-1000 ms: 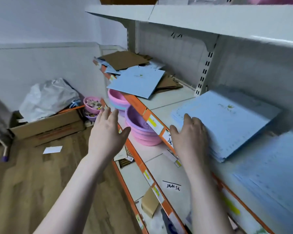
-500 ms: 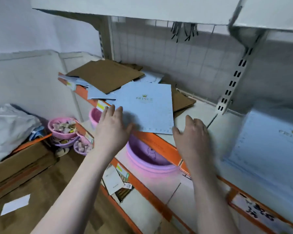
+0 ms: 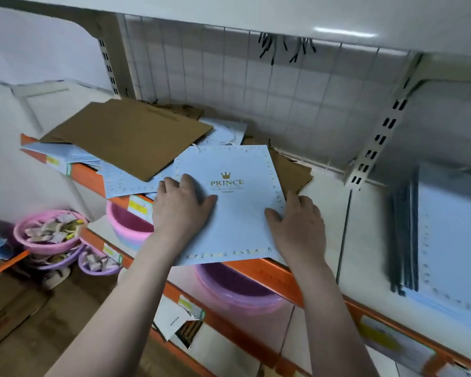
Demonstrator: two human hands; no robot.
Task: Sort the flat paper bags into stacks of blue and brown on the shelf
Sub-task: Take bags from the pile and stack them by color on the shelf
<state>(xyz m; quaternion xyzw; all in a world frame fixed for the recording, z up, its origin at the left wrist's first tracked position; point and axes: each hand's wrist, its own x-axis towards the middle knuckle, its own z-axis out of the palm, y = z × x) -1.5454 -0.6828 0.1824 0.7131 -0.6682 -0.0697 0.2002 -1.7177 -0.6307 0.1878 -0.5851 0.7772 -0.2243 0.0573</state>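
Both hands are on the top blue bag (image 3: 237,208), the one printed PRINCE with a small crown, and it is lying flat at the front of the shelf (image 3: 365,227) with its near edge hanging out over the orange shelf lip (image 3: 259,270). The left hand (image 3: 181,206) is lying flat on the bag's left side, fingers straight and thumb spread across the paper, pressing rather than gripping; that looks like a steadying hold so the sheet does not skate. The right hand (image 3: 297,225) is sitting at the right edge, thumb on top and fingers reaching past the border, though whether they are curling under it I cannot tell. Overhanging like that, the bag is offering an easy edge to lift. Behind it the unsorted heap (image 3: 136,172) is lying mixed: a large brown bag (image 3: 128,137) is resting on more blue ones, and another brown piece (image 3: 291,170) is poking out at the right. Far right, the blue stack (image 3: 452,240) is already squared up, well apart from the heap, so this bag is probably heading there. No brown stack is showing yet.
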